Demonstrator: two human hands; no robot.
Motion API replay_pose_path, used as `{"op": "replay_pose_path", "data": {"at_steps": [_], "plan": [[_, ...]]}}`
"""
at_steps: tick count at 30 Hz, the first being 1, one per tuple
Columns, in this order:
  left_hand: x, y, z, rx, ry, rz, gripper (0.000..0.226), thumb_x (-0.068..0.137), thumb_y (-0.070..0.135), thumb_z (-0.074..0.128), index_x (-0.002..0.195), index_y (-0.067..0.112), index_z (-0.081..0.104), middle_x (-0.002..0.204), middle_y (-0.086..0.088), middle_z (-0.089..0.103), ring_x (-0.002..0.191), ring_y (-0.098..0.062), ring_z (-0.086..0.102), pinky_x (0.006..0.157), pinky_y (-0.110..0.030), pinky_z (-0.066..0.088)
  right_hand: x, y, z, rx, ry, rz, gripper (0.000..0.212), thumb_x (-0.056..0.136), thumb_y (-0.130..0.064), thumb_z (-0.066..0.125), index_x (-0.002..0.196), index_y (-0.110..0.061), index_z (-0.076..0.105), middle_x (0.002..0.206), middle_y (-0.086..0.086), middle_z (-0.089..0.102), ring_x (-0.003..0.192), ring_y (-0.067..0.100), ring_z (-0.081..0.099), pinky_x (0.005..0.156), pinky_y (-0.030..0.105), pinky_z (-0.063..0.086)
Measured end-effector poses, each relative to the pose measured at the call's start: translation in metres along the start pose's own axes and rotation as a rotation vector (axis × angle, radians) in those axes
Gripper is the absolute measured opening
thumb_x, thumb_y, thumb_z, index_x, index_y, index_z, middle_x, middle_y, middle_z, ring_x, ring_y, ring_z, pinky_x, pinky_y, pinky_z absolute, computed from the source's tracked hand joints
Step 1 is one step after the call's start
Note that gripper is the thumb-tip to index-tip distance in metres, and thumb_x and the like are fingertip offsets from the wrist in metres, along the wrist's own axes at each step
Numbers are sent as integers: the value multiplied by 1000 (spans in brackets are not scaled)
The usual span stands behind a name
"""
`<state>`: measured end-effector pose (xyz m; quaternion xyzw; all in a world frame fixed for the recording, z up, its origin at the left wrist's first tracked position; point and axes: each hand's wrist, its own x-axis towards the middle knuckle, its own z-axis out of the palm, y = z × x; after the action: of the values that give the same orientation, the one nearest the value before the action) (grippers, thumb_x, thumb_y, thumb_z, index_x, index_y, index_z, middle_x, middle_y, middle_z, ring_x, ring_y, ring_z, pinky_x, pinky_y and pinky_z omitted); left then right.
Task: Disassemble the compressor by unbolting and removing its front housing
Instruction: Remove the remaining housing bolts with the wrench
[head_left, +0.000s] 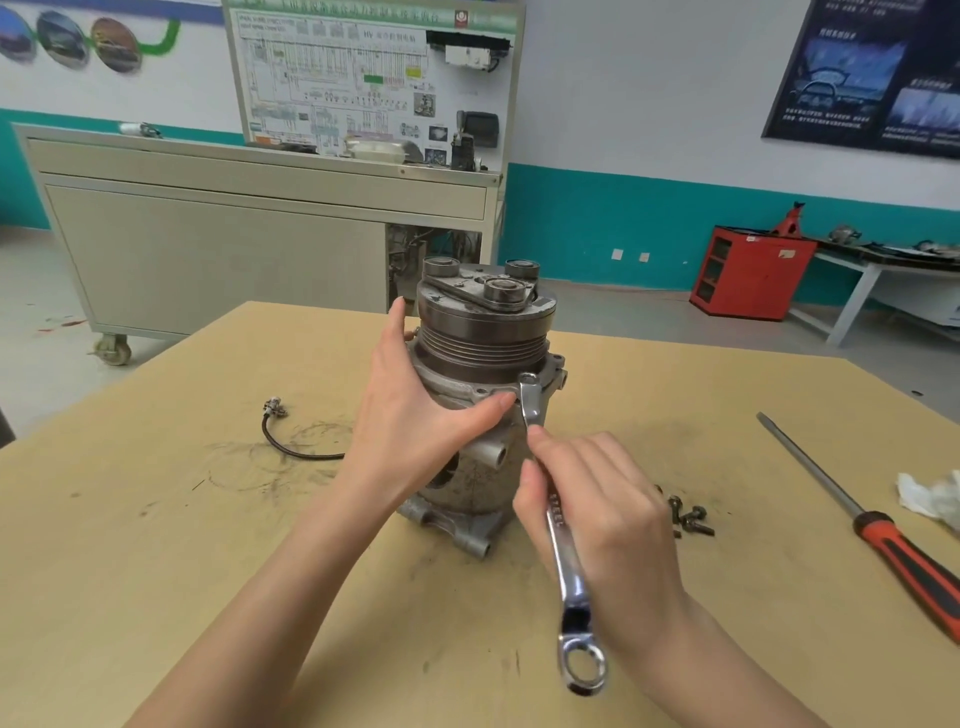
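compressor (480, 457) upright mid-tabletop (208, 571), nearer far edge. Cast metal: likely heavy, rigid, grimy-slick. left grip (415, 415) clasps body below pulley (483, 332). right grip (597, 504) closed round combination wrench (571, 582), open end at flange (457, 387). Brace body, not pulley.

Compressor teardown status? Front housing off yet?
Not yet. Done: several bolts lie loose on the table beside the compressor. In hand: left hand grips the body, right hand holds a wrench, its upper end at a flange bolt. Left: front housing still seated under the pulley; remaining bolt count can't be told.
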<state>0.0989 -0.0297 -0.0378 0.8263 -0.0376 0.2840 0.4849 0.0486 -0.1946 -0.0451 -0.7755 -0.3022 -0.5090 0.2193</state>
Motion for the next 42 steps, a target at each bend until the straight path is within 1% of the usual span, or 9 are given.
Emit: {"op": "replay_pose_path", "data": {"at_steps": [5, 11, 17, 21, 24, 28, 31, 37, 42], "plan": [[0, 1, -4, 3, 6, 6, 132, 50, 74, 71, 152, 37, -2, 148, 7, 42, 132, -10, 42, 104, -27, 34, -5, 21, -2, 295, -33, 99, 21, 86, -9, 52, 91, -1, 71, 75, 3, 68, 71, 9, 58, 68, 10, 45], [0, -1, -3, 2, 15, 20, 132, 53, 71, 73, 153, 35, -5, 148, 8, 41, 129, -4, 39, 100, -24, 29, 15, 90, 15, 1450, -370, 949, 26, 87, -15, 53, 84, -17, 78, 64, 6, 68, 61, 16, 63, 59, 25, 51], [1, -3, -5, -41, -6, 4, 131, 50, 72, 71, 152, 39, -4, 141, 17, 38, 118, 9, 33, 96, -20, 29, 48, 113, 35, 1618, -579, 975, 26, 63, -32, 84, 78, -12, 77, 65, 5, 69, 60, 11, 65, 55, 20, 53], [0, -4, -2, -68, -4, 1, 125, 55, 67, 73, 152, 39, -2, 147, 14, 34, 123, 5, 33, 101, -22, 27, 51, 105, 14, 1449, -262, 930, 35, 91, -24, 49, 75, -12, 77, 68, 6, 70, 64, 14, 66, 58, 22, 53], [-1, -5, 1, -80, 2, -2, 125, 56, 67, 73, 151, 40, -3, 142, 20, 32, 123, 5, 33, 101, -21, 28, 34, 77, -6, 1075, -53, 736, 35, 91, -30, 50, 76, -16, 78, 69, 9, 71, 61, 21, 68, 56, 25, 54], [-2, -4, 1, -82, 5, -10, 127, 51, 73, 68, 151, 41, -4, 137, 24, 29, 126, 3, 34, 101, -21, 28, 14, 29, -12, 634, 15, 377, 28, 88, -37, 57, 81, -17, 74, 69, -2, 72, 58, 15, 66, 55, 22, 52], [-2, -4, 1, -77, 5, -9, 127, 50, 73, 67, 151, 40, -3, 141, 21, 31, 131, -2, 37, 103, -23, 28, 14, 14, -7, 277, 86, 51, 26, 87, -16, 57, 75, 1, 73, 65, 5, 70, 53, 14, 62, 55, 16, 48], [-2, -3, 1, -79, -9, -6, 129, 51, 73, 67, 152, 38, -5, 149, 14, 29, 135, -5, 34, 108, -26, 29, 4, 2, 0, -233, -24, -248, 18, 83, -6, 58, 79, 4, 73, 52, 4, 53, 46, 19, 47, 39, 27, 40], [-1, -3, -1, -71, -12, 7, 127, 56, 67, 71, 152, 38, -7, 151, 12, 30, 131, 0, 35, 103, -19, 27, 2, 24, 1, -4, -29, -236, 15, 80, 2, 57, 81, 5, 72, 57, 6, 56, 49, 20, 49, 45, 27, 44]]}}
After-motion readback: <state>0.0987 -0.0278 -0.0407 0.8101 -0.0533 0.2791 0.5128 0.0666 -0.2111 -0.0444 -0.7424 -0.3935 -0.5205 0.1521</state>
